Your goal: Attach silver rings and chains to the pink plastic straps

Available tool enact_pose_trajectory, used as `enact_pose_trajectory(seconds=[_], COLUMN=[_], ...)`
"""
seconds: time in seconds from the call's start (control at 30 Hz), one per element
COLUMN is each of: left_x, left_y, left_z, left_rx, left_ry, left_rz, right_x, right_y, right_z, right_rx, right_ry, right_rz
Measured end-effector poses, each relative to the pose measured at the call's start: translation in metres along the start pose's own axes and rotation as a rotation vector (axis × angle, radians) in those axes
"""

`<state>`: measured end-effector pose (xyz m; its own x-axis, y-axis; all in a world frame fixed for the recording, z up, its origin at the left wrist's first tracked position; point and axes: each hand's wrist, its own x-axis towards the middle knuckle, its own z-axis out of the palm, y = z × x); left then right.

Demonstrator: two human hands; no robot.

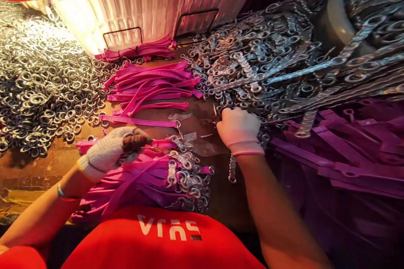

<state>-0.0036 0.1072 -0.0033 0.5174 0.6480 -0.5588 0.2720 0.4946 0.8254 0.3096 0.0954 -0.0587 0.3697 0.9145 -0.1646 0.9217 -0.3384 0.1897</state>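
My left hand, in a knitted glove with brown fingertips, is closed over the pink straps with metal rings showing at its fingers. Just beneath it lies a pile of pink straps with short chains and rings on their right ends. To the right, my right hand, in a white glove, makes a fist at the edge of a heap of metal chains. A dark tool with thin prongs pokes out at its left, mostly hidden. Below the wrist a short chain shows.
Loose metal rings are heaped on the left. More pink straps lie mid-table before a ribbed translucent panel with black wire handles. A round container of chains stands at right, above purple-lit straps.
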Motion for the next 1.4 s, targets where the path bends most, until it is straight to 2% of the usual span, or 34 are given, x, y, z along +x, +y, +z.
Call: enact_pose_trajectory(seconds=[0.07, 0.1, 0.17, 0.23, 0.37, 0.47, 0.57, 0.73, 0.87, 0.93, 0.97, 1.07, 1.13, 1.17, 1.23, 1.3, 1.4], left_x=[0.014, 0.020, 0.029, 0.033, 0.034, 0.038, 0.045, 0.055, 0.058, 0.058, 0.057, 0.049, 0.043, 0.040, 0.037, 0.035, 0.036], left_y=[-0.001, 0.001, 0.007, 0.015, 0.021, 0.013, 0.000, -0.013, -0.014, -0.012, -0.011, -0.004, 0.002, 0.005, 0.010, 0.012, 0.012], left_z=[0.005, 0.005, 0.002, -0.003, -0.004, 0.004, 0.011, 0.012, 0.004, -0.001, -0.002, 0.002, 0.013, 0.019, 0.031, 0.040, 0.047], left_rx=[-0.158, -0.171, -0.065, 0.171, 0.838, 1.321, 1.470, 1.448, 1.406, 1.227, 1.083, 0.621, 0.442, 0.397, 0.358, 0.342, 0.249], left_ry=[-0.083, -0.091, -0.049, 0.005, -0.071, -0.065, -0.126, -0.166, -0.163, -0.085, -0.037, 0.034, 0.024, 0.020, 0.022, 0.018, 0.006], left_rz=[0.000, 0.000, 0.024, 0.111, 0.312, 0.300, 0.277, 0.297, 0.288, 0.279, 0.273, 0.217, 0.172, 0.162, 0.177, 0.202, 0.193], right_x=[0.008, 0.010, 0.011, 0.012, 0.017, 0.013, -0.004, -0.038, -0.043, -0.041, -0.040, -0.043, -0.051, -0.057, -0.069, -0.079, -0.087], right_y=[-0.007, -0.009, -0.012, -0.011, -0.004, 0.000, 0.003, 0.002, -0.003, -0.001, 0.001, 0.004, -0.001, -0.006, -0.020, -0.036, -0.053], right_z=[0.009, 0.012, 0.016, 0.017, 0.019, 0.023, 0.025, 0.012, -0.002, -0.004, -0.004, -0.005, -0.009, -0.011, -0.015, -0.018, -0.020], right_rx=[-0.003, 0.019, 0.084, 0.161, 0.281, 0.309, 0.292, 0.286, 0.239, 0.180, 0.144, 0.138, 0.344, 0.496, 0.761, 0.867, 0.849], right_ry=[0.017, 0.021, 0.006, -0.028, -0.070, -0.046, 0.006, 0.106, -0.037, -0.091, -0.078, 0.084, 0.180, 0.192, 0.145, 0.074, 0.078], right_rz=[0.023, 0.037, 0.092, 0.143, 0.163, 0.153, 0.159, 0.070, 0.079, 0.091, 0.093, 0.089, -0.017, -0.128, -0.401, -0.582, -0.594])
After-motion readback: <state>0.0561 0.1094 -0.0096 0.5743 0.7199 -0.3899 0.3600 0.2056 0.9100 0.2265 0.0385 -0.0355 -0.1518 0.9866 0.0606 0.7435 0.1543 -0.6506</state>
